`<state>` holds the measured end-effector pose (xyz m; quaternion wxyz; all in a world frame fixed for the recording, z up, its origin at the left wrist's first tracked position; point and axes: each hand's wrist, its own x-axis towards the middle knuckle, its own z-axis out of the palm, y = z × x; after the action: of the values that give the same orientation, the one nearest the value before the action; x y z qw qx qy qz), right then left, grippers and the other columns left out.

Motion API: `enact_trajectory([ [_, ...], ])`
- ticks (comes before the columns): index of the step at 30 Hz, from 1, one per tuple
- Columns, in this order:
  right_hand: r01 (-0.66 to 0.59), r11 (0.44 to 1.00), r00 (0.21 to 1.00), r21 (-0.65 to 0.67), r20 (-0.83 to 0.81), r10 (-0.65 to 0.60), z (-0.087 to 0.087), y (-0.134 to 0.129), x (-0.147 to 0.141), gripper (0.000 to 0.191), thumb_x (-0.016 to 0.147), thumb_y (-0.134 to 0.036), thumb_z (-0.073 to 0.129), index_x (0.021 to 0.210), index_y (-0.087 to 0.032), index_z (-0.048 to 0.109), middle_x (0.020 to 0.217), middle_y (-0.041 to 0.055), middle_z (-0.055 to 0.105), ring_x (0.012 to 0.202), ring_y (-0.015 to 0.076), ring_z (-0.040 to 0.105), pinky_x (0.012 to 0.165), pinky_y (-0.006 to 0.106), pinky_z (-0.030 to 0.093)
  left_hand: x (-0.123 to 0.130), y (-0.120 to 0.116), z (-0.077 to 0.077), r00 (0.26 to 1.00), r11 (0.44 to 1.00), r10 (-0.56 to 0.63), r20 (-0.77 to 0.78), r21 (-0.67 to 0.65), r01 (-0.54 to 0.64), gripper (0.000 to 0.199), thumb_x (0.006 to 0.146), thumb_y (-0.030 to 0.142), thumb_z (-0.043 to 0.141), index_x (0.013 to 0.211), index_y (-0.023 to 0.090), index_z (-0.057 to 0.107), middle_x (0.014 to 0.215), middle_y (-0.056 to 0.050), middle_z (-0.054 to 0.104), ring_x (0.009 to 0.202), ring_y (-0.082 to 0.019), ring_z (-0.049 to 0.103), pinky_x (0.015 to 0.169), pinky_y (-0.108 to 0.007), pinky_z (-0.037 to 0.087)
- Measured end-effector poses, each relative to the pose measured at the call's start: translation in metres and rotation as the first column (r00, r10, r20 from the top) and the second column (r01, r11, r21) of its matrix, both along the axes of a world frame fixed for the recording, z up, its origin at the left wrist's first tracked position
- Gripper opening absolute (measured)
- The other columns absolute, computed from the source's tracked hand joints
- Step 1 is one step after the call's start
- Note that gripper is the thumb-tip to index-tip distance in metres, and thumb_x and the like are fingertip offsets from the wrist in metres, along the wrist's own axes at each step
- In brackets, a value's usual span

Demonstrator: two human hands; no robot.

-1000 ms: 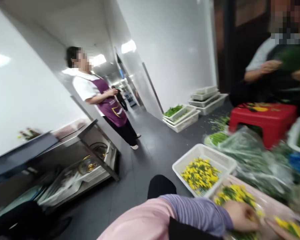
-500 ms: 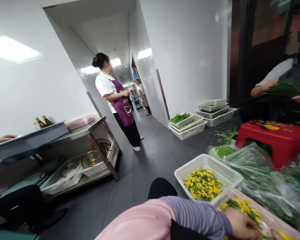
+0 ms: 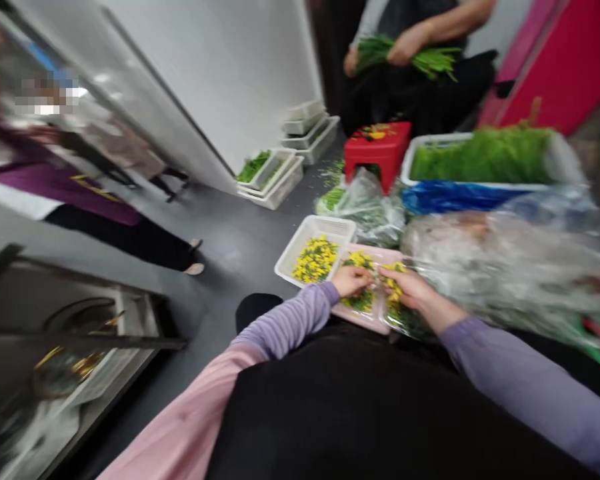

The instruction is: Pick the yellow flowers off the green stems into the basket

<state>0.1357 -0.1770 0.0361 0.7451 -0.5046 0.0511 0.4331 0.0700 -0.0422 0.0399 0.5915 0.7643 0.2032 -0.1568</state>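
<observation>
My left hand (image 3: pixel 350 281) is closed in a pinch over a pink tray (image 3: pixel 378 319) on which yellow-flowered greens (image 3: pixel 364 301) lie. What its fingertips hold is too small to make out. Beside it, my right hand (image 3: pixel 414 291) is closed around a small bunch of yellow-flowered stems (image 3: pixel 393 288) at the tray's right part. The fingertips of both hands come close together. Touching the tray's left side, a white plastic basket (image 3: pixel 336 229) contains a heap of loose yellow blossoms (image 3: pixel 314 259).
Bagged greens (image 3: pixel 375 212) and a blurred clear plastic bag (image 3: pixel 490 260) lie beyond and right of the tray. A red stool (image 3: pixel 394 148) stands farther back, near a seated person's hands (image 3: pixel 410 44) holding green stalks. A metal rack (image 3: pixel 130 341) is at left.
The view has swung right and down, bringing both my hands and the right side into sight. My left hand stays over the pink tray. The seated person still holds green stalks.
</observation>
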Motion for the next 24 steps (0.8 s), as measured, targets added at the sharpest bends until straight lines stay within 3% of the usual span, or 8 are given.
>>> enact_trajectory([
  [3, -0.012, 0.998, 0.995, 0.064, -0.097, 0.018, -0.009, 0.002, 0.009, 0.022, 0.057, -0.02, 0.071, 0.064, -0.014, 0.052, 0.047, -0.0024, 0.051, 0.035, 0.0046, 0.039, 0.029, 0.015, 0.025, 0.005, 0.007, 0.001, 1.0, 0.942, 0.019, 0.02, -0.335, -0.012, 0.027, 0.068, 0.031, 0.061, 0.082, 0.008, 0.058, 0.058, 0.002, 0.053, 0.036, -0.001, 0.034, 0.037, -0.017, 0.03],
  [6, 0.029, 0.998, 0.998, 0.056, -0.052, -0.026, -0.011, 0.002, 0.008, 0.026, 0.054, -0.023, 0.073, 0.064, -0.013, 0.051, 0.049, -0.0024, 0.051, 0.036, 0.0048, 0.04, 0.03, 0.015, 0.024, 0.003, 0.006, 0.006, 0.999, 0.887, 0.032, -0.003, -0.462, -0.03, 0.031, 0.061, 0.032, 0.067, 0.076, 0.007, 0.057, 0.061, 0.0, 0.055, 0.036, -0.001, 0.037, 0.035, -0.017, 0.031],
  [10, 0.068, 0.996, 0.996, 0.056, 0.054, -0.071, -0.009, 0.004, 0.004, 0.03, 0.051, -0.026, 0.075, 0.064, -0.013, 0.052, 0.049, -0.0028, 0.051, 0.037, 0.0048, 0.039, 0.031, 0.016, 0.025, 0.001, 0.004, 0.011, 0.996, 0.889, 0.074, -0.041, -0.45, -0.085, 0.028, 0.059, 0.027, 0.068, 0.073, 0.006, 0.057, 0.058, 0.0, 0.056, 0.036, -0.003, 0.039, 0.035, -0.018, 0.032],
  [14, 0.049, 0.996, 0.998, 0.079, 0.04, -0.053, -0.008, 0.005, 0.002, 0.028, 0.053, -0.026, 0.073, 0.065, -0.014, 0.052, 0.051, -0.0024, 0.053, 0.037, 0.0052, 0.04, 0.031, 0.016, 0.025, 0.0, 0.003, 0.016, 0.994, 0.889, 0.093, -0.051, -0.445, -0.106, 0.02, 0.062, 0.022, 0.064, 0.071, 0.006, 0.057, 0.054, 0.0, 0.055, 0.033, -0.002, 0.036, 0.033, -0.018, 0.028],
  [18, 0.042, 0.99, 0.995, 0.133, -0.096, -0.029, -0.008, 0.002, 0.005, 0.022, 0.059, -0.023, 0.07, 0.066, -0.015, 0.05, 0.052, -0.0015, 0.054, 0.038, 0.0054, 0.042, 0.032, 0.016, 0.028, 0.0, 0.004, 0.024, 0.988, 0.83, 0.13, -0.081, -0.537, -0.153, 0.015, 0.063, 0.017, 0.062, 0.073, 0.007, 0.055, 0.055, 0.0, 0.055, 0.035, -0.001, 0.035, 0.034, -0.016, 0.025],
  [21, 0.034, 0.998, 0.994, 0.046, -0.107, -0.029, 0.001, 0.002, 0.007, 0.015, 0.064, -0.023, 0.065, 0.068, -0.016, 0.052, 0.055, 0.0001, 0.057, 0.038, 0.006, 0.043, 0.033, 0.016, 0.032, 0.003, 0.008, 0.028, 0.98, 0.789, 0.191, -0.06, -0.584, -0.19, 0.009, 0.07, 0.016, 0.055, 0.075, 0.008, 0.054, 0.057, 0.001, 0.055, 0.037, 0.0, 0.034, 0.037, -0.013, 0.024],
  [24, -0.104, 0.992, 0.994, -0.073, 0.007, 0.105, 0.021, 0.003, -0.004, 0.015, 0.062, -0.025, 0.065, 0.071, -0.016, 0.057, 0.056, 0.0031, 0.06, 0.043, 0.0117, 0.052, 0.039, 0.022, 0.041, -0.001, 0.006, 0.028, 0.967, 0.856, 0.252, -0.028, -0.459, -0.237, 0.01, 0.074, 0.009, 0.045, 0.073, 0.007, 0.055, 0.054, 0.001, 0.055, 0.037, 0.0, 0.036, 0.04, -0.013, 0.03],
])
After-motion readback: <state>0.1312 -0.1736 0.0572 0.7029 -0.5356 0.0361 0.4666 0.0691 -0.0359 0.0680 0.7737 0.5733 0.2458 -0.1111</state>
